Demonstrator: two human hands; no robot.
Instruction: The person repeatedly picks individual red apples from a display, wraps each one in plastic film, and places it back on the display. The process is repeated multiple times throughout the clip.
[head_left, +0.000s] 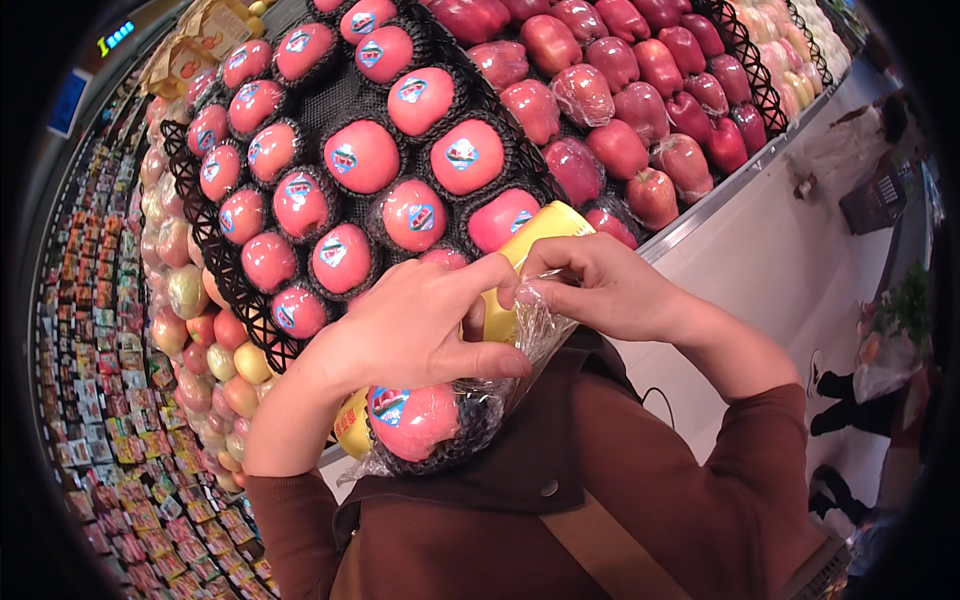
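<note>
My right hand (600, 281) pinches crumpled clear plastic film (544, 315) between thumb and fingers, against a yellow cylinder (551, 225) that slants below both hands. Over the cylinder's middle lies my left hand (427, 326), its thumb spread from the index finger, whose tip is by the film. Whether the left fingers grip anything is hidden. Beneath the left wrist, a pink-red apple (416, 424) with a blue sticker rests near my body in a black foam net with clear film around it. A yellow piece with red writing (354, 426) shows beside this apple.
Stickered apples in black nets (364, 156) fill the display ahead. A black lattice divider (517, 112) separates them from dark red apples (615, 146). Mixed fruit (232, 360) lies left, before shelves of packaged goods (127, 427). At right are a metal display edge (712, 176) and people.
</note>
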